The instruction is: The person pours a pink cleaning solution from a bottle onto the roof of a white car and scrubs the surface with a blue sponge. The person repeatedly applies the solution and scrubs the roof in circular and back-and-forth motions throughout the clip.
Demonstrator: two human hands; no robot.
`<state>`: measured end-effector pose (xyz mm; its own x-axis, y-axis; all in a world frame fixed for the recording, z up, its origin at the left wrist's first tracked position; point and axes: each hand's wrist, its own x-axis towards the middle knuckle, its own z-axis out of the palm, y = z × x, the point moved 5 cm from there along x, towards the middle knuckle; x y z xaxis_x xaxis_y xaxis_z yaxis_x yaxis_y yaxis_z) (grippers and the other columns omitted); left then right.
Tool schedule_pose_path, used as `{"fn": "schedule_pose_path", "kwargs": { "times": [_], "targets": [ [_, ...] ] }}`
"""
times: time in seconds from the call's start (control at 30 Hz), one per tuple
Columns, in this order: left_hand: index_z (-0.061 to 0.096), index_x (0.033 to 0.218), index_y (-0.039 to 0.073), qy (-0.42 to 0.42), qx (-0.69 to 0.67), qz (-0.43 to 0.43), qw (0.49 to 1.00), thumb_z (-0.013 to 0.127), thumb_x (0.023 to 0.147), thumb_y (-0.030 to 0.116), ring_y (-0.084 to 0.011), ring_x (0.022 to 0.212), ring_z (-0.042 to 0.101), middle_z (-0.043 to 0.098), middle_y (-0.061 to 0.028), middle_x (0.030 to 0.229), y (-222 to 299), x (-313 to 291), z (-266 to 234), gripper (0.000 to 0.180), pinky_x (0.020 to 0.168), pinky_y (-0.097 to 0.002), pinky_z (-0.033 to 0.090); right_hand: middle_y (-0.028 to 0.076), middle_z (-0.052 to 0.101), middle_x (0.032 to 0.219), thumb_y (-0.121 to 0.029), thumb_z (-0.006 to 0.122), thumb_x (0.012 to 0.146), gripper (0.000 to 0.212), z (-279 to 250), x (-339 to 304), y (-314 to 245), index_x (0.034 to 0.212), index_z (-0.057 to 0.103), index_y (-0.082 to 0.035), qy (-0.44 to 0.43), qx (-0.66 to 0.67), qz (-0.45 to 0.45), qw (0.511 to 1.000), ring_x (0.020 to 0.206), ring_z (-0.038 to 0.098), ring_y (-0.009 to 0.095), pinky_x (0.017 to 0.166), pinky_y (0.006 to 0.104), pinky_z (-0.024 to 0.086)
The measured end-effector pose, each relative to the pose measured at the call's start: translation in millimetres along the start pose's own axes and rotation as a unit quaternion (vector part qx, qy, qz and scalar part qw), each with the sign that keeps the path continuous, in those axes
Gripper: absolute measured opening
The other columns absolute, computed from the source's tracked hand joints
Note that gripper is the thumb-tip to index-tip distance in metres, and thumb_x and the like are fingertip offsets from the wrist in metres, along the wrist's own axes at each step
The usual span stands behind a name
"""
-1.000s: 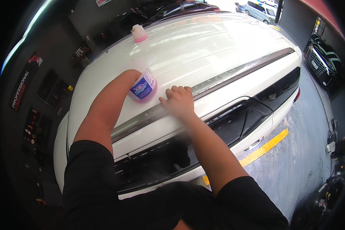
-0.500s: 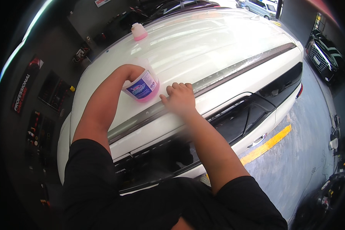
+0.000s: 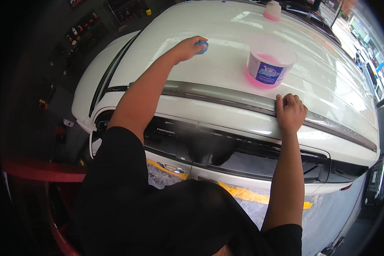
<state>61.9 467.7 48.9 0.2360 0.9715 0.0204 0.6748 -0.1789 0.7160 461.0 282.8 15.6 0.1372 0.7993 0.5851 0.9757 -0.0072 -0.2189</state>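
Note:
Over the white car roof [image 3: 217,64], my left hand [image 3: 187,49] reaches out to the left with its fingers closed round a small blue clay bar [image 3: 202,48], held at the painted surface. My right hand [image 3: 291,113] is curled over the grey roof rail [image 3: 226,96], nearer to me. Between the hands and a little farther off stands a clear tub [image 3: 269,70] with pink liquid and a blue and white label. At the far side of the roof is a small white bottle [image 3: 272,10], also with pink liquid.
Below the rail run the car's dark side windows [image 3: 251,164] and a door handle [image 3: 171,168]. A yellow floor line [image 3: 247,194] lies beside the car. At the lower left is a red metal arm [image 3: 45,170]. Another dark car [image 3: 374,181] stands at the right.
My left hand has come out of the tub and moved left onto the roof with the blue clay bar showing. My right hand remains at the rail. The view has turned left.

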Motion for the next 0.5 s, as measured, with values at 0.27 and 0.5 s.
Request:
{"fn": "schedule_pose_path", "kwargs": {
  "times": [0.27,0.5],
  "targets": [
    [0.048,0.156,0.039,-0.105,0.211,0.105,0.966,0.055,0.104,0.052,-0.0384,0.162,0.013,0.019,-0.0143,0.175,-71.4,-19.5,52.1,0.054,0.125,-0.0698,0.007,0.009,0.064,0.085,-0.038,0.061,0.101,0.035,8.4,-2.7,10.9,0.084,0.066,-0.007,-0.037,-0.021,0.002,0.999,0.082,0.062,0.034,0.076,0.0481,0.044],
    [0.044,0.159,0.026,0.201,0.191,-0.296,0.914,0.042,0.110,0.049,-0.0345,0.156,0.031,0.039,-0.0155,0.166,-362.9,-107.2,-180.1,0.054,0.122,-0.0675,0.024,0.016,0.063,0.085,-0.034,0.058,0.104,0.035,15.7,-0.2,10.3,0.088,0.066,-0.003,-0.038,-0.010,-0.022,0.999,0.080,0.062,0.040,0.071,0.0513,0.045]
  ]
}}
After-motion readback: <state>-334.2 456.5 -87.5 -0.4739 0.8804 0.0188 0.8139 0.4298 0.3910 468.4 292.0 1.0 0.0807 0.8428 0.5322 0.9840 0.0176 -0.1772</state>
